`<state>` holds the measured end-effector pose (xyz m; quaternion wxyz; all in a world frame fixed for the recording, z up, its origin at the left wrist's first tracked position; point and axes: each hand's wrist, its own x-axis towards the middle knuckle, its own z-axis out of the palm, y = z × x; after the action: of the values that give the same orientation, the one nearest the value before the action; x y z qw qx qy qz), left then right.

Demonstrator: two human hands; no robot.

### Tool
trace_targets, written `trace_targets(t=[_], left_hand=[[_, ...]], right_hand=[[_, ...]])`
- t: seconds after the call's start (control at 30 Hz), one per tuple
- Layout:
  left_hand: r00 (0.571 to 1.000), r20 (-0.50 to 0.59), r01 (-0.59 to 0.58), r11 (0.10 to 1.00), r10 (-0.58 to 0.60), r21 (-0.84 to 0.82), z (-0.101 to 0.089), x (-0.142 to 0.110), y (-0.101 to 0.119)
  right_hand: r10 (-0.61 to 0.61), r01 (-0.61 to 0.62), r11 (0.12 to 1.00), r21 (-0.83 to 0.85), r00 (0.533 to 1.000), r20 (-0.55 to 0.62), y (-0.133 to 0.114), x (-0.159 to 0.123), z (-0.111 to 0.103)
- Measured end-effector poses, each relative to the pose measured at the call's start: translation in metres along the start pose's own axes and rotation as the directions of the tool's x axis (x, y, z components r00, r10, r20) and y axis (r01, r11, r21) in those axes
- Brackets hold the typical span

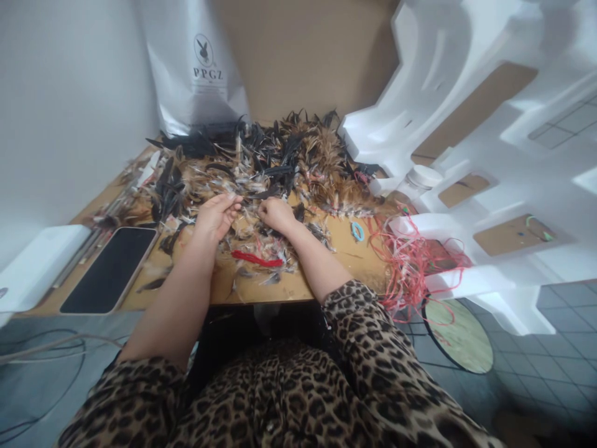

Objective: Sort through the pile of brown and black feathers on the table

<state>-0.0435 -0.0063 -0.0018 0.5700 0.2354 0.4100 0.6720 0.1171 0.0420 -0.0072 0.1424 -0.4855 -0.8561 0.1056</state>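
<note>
both bare hands are working low over the desk (347, 258), hovering or resting among loose feathers (217, 180). the left hand (219, 214) is bending its fingers toward the thumb, with the tips coming close together; whether they are pinching a feather, i cannot tell. the right hand (278, 214) is curling inward just beside it, the fingers mostly tucked from view, so its grip cannot be told either. the feathers are lying around and beyond both hands, with black feathers (170, 186) on the left and a cluster of brown feathers (324, 149) farther back on the right. a red strip (256, 259) is lying nearer the body, below the hands. a phone (109, 270) is resting at the left, and a blue ring (357, 231) is lying to the right, near tangled pink-red strings (410, 267).
</note>
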Motion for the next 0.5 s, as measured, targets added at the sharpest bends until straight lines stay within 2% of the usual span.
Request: trace_targets(t=[0.1,0.2,0.3,0.37,0.5], left_hand=[[1.000,-0.009,0.002,1.000,-0.002,-0.004,0.000,-0.001,0.001],[1.000,-0.008,0.002,1.000,-0.002,-0.016,0.000,0.001,0.001],[1.000,-0.003,-0.005,0.999,0.005,-0.034,-0.002,0.004,-0.001],[1.000,-0.004,-0.014,0.999,0.014,-0.048,-0.004,0.006,-0.002],[0.999,-0.018,-0.035,0.997,0.034,-0.070,-0.007,0.009,-0.002]], right_hand=[[-0.033,0.016,0.983,0.184,0.995,0.091,0.010,0.002,-0.003],[-0.041,0.026,0.972,0.234,0.997,0.060,0.015,0.002,-0.004],[0.008,-0.006,0.994,0.111,1.000,-0.015,0.008,0.001,-0.003],[0.024,-0.024,1.000,0.011,1.000,-0.016,0.000,0.001,-0.004],[-0.019,0.018,0.990,-0.143,1.000,-0.001,-0.016,0.008,-0.007]])
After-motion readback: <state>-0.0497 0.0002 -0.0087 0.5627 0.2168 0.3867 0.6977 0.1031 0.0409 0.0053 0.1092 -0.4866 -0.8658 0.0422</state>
